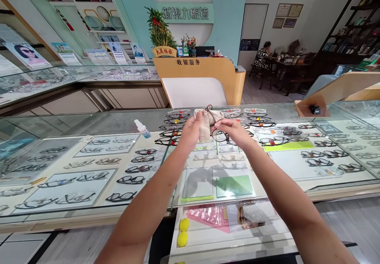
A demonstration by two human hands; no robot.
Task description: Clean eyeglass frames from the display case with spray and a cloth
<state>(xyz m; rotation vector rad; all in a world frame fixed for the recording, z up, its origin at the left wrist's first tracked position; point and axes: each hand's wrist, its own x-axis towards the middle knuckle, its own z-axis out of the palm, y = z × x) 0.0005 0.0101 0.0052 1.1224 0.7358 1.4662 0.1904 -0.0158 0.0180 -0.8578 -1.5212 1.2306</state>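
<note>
Above the glass counter, my left hand (192, 130) is closed on a beige cloth (204, 131), which hangs down below the fingers. My right hand (233, 130) pinches a pair of dark-framed eyeglasses (219, 136) by the frame. One lens hangs below the right fingers, and another part of the frame rises against the cloth between the hands. The cloth covers part of the glasses. Rows of eyeglasses with red tags (172, 132) lie on the counter to the left of and behind my hands.
A white spray bottle (142, 128) stands left on the glass counter (154, 115). Display glasses (130, 180) lie under the glass. An open drawer (202, 240) below holds yellow round cases (183, 232). A wooden stand (335, 94) is at right; a person (263, 58) sits far back.
</note>
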